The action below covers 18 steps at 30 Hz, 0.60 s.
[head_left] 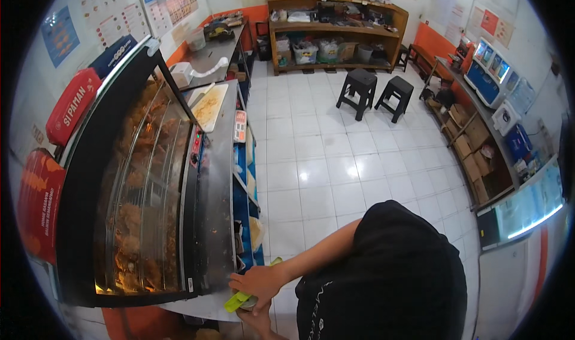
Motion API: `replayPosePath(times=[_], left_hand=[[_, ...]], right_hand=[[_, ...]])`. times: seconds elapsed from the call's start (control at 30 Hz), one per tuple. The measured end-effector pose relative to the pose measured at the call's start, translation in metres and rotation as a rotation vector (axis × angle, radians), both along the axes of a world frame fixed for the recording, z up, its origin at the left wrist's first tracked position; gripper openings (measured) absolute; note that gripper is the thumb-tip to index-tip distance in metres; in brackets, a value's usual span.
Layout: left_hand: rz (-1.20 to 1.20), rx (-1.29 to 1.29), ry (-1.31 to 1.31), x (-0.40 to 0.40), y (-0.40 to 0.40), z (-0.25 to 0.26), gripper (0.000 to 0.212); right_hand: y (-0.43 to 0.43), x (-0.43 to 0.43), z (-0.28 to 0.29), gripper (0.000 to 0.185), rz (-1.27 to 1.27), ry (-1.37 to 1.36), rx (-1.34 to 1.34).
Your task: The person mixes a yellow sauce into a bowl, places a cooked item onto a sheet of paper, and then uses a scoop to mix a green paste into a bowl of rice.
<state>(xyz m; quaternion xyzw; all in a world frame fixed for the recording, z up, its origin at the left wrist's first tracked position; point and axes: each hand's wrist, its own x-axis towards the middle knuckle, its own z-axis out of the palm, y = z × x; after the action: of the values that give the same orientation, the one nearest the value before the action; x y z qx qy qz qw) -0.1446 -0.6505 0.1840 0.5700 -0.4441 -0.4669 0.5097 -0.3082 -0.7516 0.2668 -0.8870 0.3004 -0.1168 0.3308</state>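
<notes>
My right hand (258,282) reaches from the black sleeve over the near corner of the steel counter (215,250), its fingers closed over a lime-green plastic item (236,302) whose kind I cannot tell. Just below, my left hand (259,321) holds a small round container (249,303) from beneath; its contents do not show. Part of the green item sticks out behind my right wrist. Left of both hands stands a glass warming cabinet (143,196) with fried pieces of food on its wire racks.
Farther along the counter lie a white cutting board (211,108) with a knife and a digital scale (240,125). Two black plastic stools (359,88) stand on the tiled floor. A wooden shelf (337,27) is at the back, and a long side table (489,129) runs along the right.
</notes>
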Motion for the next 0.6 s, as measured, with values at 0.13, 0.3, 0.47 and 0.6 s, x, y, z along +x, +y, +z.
replayPosePath(times=[0.13,0.3,0.47,0.6], left_hand=[[0.063,0.075,-0.199,0.006,0.0,-0.008,0.108],[-0.035,-0.129,-0.04,-0.028,-0.014,0.039,0.114],[-0.181,-0.106,-0.202,-0.083,-0.051,0.033,0.13],[-0.319,0.048,-0.473,-0.084,-0.051,-0.009,0.112]], right_hand=[[-0.007,-0.006,0.004,0.09,0.062,-0.033,-0.07],[-0.007,-0.013,-0.044,0.084,-0.005,-0.223,-0.259],[-0.022,-0.092,-0.023,0.08,-0.178,-0.145,0.043],[-0.033,-0.131,-0.064,0.079,-0.344,-0.024,0.102]])
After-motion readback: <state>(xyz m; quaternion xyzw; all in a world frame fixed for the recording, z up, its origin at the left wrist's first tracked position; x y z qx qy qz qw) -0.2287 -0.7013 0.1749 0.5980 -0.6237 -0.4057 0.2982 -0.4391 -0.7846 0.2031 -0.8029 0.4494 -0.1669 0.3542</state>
